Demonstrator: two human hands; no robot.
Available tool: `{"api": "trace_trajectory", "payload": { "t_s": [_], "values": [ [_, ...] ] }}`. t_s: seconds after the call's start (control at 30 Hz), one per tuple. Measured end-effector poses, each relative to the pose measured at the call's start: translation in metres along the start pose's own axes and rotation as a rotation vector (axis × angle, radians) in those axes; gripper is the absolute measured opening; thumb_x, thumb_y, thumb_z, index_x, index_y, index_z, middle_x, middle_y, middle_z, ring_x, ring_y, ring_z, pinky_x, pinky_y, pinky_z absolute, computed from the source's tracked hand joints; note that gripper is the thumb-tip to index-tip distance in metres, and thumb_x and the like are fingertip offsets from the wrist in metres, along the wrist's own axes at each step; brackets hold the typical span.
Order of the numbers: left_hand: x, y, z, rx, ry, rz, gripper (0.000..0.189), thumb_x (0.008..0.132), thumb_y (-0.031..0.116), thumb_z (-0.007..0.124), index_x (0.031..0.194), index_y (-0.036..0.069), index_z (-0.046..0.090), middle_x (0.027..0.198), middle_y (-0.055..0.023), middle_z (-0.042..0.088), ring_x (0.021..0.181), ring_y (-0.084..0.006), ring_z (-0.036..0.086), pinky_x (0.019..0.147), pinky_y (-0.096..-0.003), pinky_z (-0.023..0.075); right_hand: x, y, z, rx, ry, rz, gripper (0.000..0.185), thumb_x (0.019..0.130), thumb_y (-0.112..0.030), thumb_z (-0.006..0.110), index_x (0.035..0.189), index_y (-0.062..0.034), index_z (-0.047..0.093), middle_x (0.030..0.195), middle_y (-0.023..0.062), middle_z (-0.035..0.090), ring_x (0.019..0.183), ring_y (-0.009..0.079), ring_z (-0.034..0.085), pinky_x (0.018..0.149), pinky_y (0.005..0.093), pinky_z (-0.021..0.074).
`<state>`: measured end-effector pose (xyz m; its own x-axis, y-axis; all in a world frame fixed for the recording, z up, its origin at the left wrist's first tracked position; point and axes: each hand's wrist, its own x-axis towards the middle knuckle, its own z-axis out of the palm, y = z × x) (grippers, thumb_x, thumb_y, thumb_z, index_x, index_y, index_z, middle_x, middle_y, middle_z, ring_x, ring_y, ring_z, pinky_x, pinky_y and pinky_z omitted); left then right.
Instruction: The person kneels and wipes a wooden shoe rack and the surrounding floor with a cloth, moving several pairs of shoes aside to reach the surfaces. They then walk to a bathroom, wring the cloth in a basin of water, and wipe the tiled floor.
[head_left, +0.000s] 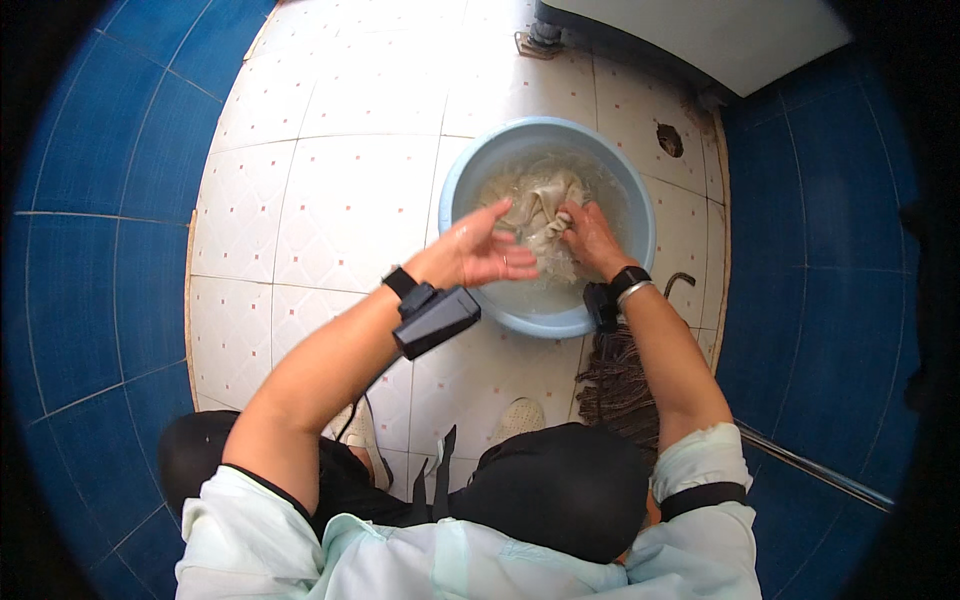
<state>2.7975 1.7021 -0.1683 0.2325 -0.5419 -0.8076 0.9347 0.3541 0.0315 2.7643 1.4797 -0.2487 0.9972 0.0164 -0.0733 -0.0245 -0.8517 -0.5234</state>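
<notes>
A light blue plastic basin (547, 327) on the tiled floor holds cloudy water with a cream-coloured cloth (541, 199) partly under it. My right hand (592, 236) grips a twisted part of the cloth near the middle of the basin. Above the basin's left part is my left hand (487, 247), its palm turned up and fingers apart, holding nothing. Both wrists wear black straps with dark devices. The lower folds of the cloth are hidden by the water.
A string mop head (619, 382) lies right below the basin, and a metal pole (814, 465) extends at the lower right. A drain hole (669, 140) is in the floor at upper right. A white fixture (720, 34) overhangs the top right. Blue tiled walls (97, 247) stand on both sides.
</notes>
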Motion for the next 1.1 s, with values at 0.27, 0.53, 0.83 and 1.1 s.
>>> {"api": "trace_trajectory", "payload": {
  "t_s": [0.27, 0.53, 0.83, 1.1],
  "values": [
    [0.026, -0.027, 0.010, -0.200, -0.339, -0.228, 0.099, 0.092, 0.064, 0.047, 0.151, -0.002, 0.004, 0.157, -0.0285, 0.007, 0.145, -0.0456, 0.014, 0.114, -0.0637, 0.0206, -0.005, -0.070, -0.049, 0.632, 0.054, 0.155, 0.040, 0.092, -0.040, 0.064, 0.096, -0.0003, 0.063, 0.085, 0.0142, 0.066, 0.078, 0.0206, 0.063, 0.072, 0.0349, 0.0495],
    [0.036, -0.009, 0.037, -0.183, -0.231, 0.045, 0.042, 0.092, 0.042, 0.064, 0.112, 0.005, 0.058, 0.111, -0.0125, 0.064, 0.103, -0.0285, 0.063, 0.093, -0.0468, 0.0514, -0.037, -0.124, -0.081, 0.923, 0.026, 0.132, 0.042, 0.098, -0.038, 0.055, 0.098, 0.0023, 0.066, 0.082, 0.0057, 0.066, 0.078, 0.0106, 0.058, 0.072, 0.0295, 0.0487],
    [0.067, -0.024, 0.004, 0.308, -0.224, 0.630, 0.023, 0.099, 0.026, 0.049, 0.101, 0.006, 0.058, 0.094, -0.0077, 0.063, 0.082, -0.0208, 0.060, 0.074, -0.0332, 0.0520, -0.037, -0.087, -0.024, 0.096, 0.275, -0.225, 0.029, 0.091, -0.033, 0.054, 0.084, -0.0056, 0.059, 0.075, 0.0207, 0.065, 0.066, 0.0425, 0.063, 0.059, 0.0509, 0.0516],
    [0.050, -0.054, 0.015, -0.253, -0.329, 0.427, 0.038, 0.091, 0.011, 0.059, 0.125, 0.000, 0.050, 0.121, -0.0111, 0.061, 0.111, -0.0243, 0.059, 0.095, -0.0324, 0.0478, 0.026, -0.052, -0.030, 0.003, -0.040, -0.006, 0.029, 0.093, -0.024, 0.045, 0.085, 0.0004, 0.058, 0.080, 0.0254, 0.061, 0.078, 0.0451, 0.060, 0.069, 0.0518, 0.0485]
  ]
}}
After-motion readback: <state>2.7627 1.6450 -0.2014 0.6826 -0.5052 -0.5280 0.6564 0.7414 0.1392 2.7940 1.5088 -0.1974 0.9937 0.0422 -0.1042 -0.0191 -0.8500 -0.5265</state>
